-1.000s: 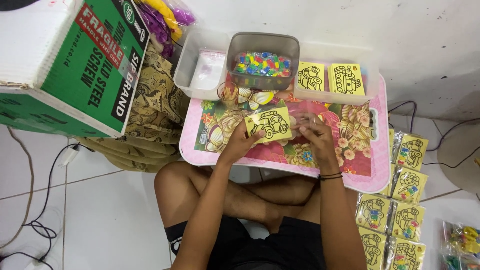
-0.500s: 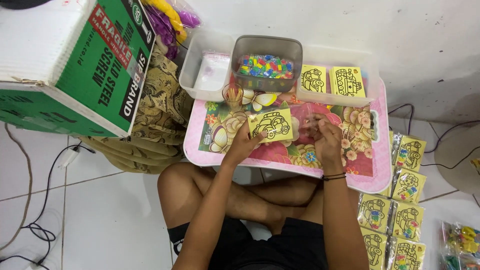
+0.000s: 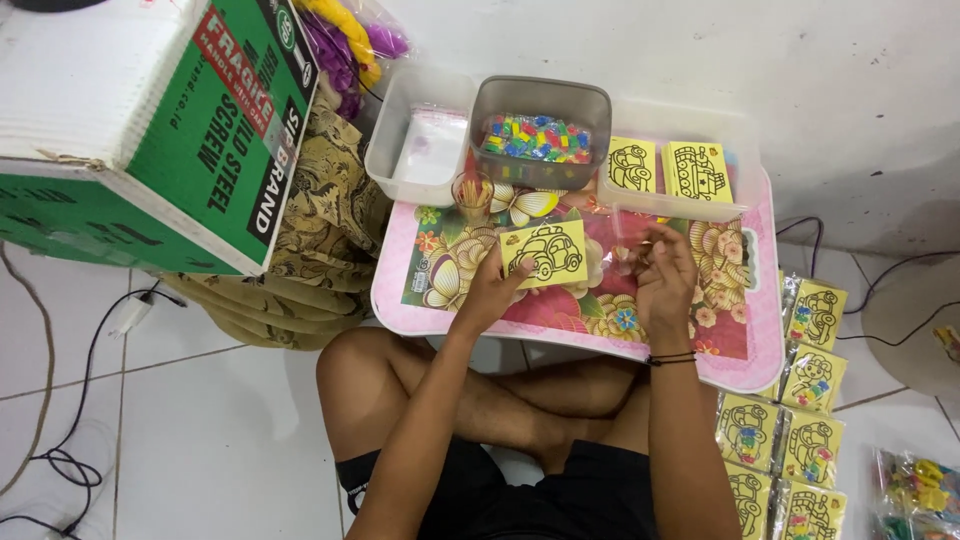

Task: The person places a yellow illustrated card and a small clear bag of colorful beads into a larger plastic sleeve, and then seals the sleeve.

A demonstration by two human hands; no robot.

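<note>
A yellow card [image 3: 545,252] with a black car outline lies on the pink flowered tray table [image 3: 745,350], near its middle. The left hand [image 3: 488,295] rests at the card's seven o'clock corner, fingers spread flat over the card's lower left edge and pinning it rather than gripping it. The right hand [image 3: 665,275] sits at three o'clock from the card, a little apart from it, fingers curled in together; whether they pinch something small cannot be told.

At twelve o'clock from the card stands a grey tub [image 3: 540,128] of small bright multicoloured pieces. At eleven o'clock is a clear tub [image 3: 418,140] holding clear plastic bags, with a small cup [image 3: 472,192] of sticks just below it. At one o'clock a clear tray [image 3: 680,125] holds two more yellow cards. On the floor at four o'clock lie bagged yellow cards [image 3: 790,430] in rows. A green and white cardboard box [image 3: 150,130] sits at nine o'clock, over patterned cloth [image 3: 320,230].
</note>
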